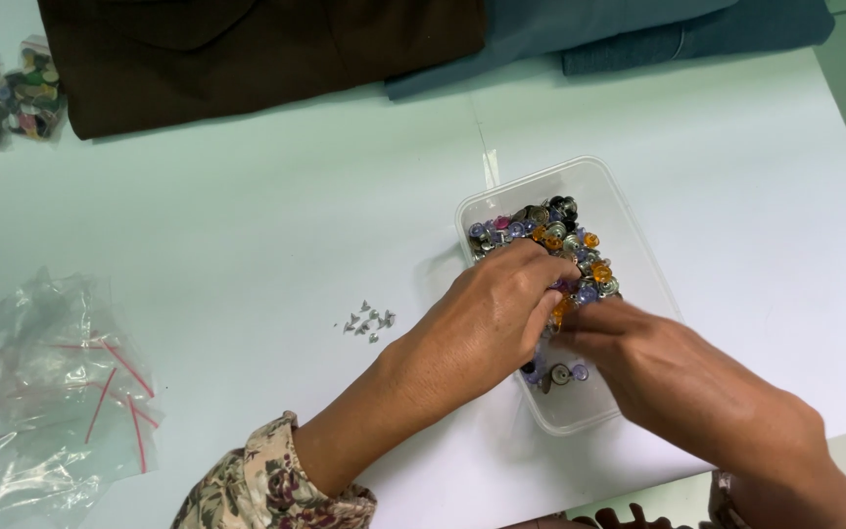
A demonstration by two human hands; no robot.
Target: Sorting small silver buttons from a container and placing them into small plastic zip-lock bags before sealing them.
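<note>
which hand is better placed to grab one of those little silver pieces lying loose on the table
Left. The left hand is on the side of the clear tub nearest the small silver pieces. The right hand would probably have to cross over the left to reach them.

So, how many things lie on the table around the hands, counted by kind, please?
Clear plastic box of mixed buttons: 1
Folded cloths, brown, light blue, dark blue: 3
Bags of buttons: 2
Heap of empty clear bags: 1
Cluster of small metal pieces: 1
Total: 8
</note>
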